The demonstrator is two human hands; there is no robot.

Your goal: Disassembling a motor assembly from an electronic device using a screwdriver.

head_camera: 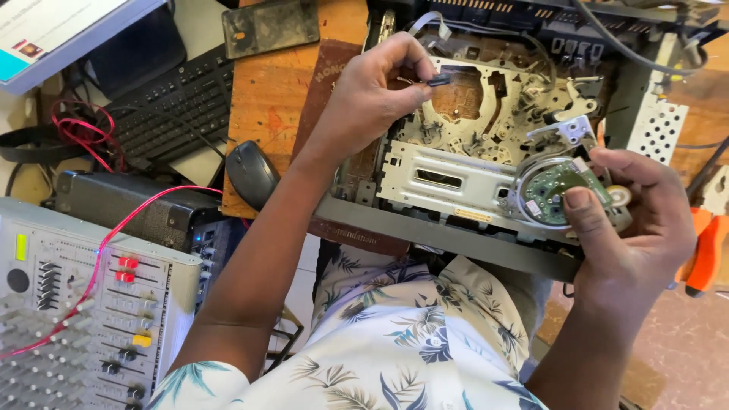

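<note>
— What are the hands doing?

— The left hand [372, 95] is reaching in from the lower left toward the upper middle of the frame, the forearm stretching long and the wrist bending. Its thumb and forefinger are pinching a small dark part [439, 78] over the opened metal mechanism [471, 144].

— And the other one?

— The right hand [634, 220] is coming up from the lower right, curling around the mechanism's right end. Its thumb is pressing flat on a round green circuit board [554, 193] while the other fingers are wrapping behind it.

— Where is the mechanism sitting?

— It is lying across the middle and upper right of the frame, partly on the person's lap and partly against the wooden worktop [266, 99]. A grey metal bar is running along its near edge.

— Any labels or markings?

— A small pale sticker is showing on the green board, and a yellowish strip is sitting on the silver plate at the centre. I cannot tell more from either.

— What is lying around?

— A black keyboard [175, 106] is sitting in the upper left, with a dark mouse [250, 173] just below it. A grey mixing desk [83, 304] with red and yellow buttons is filling the lower left, and a red wire [114, 228] is trailing over it. An orange-handled tool [706, 254] is resting at the right edge. The person is wearing a leaf-patterned shirt [395, 342].
</note>
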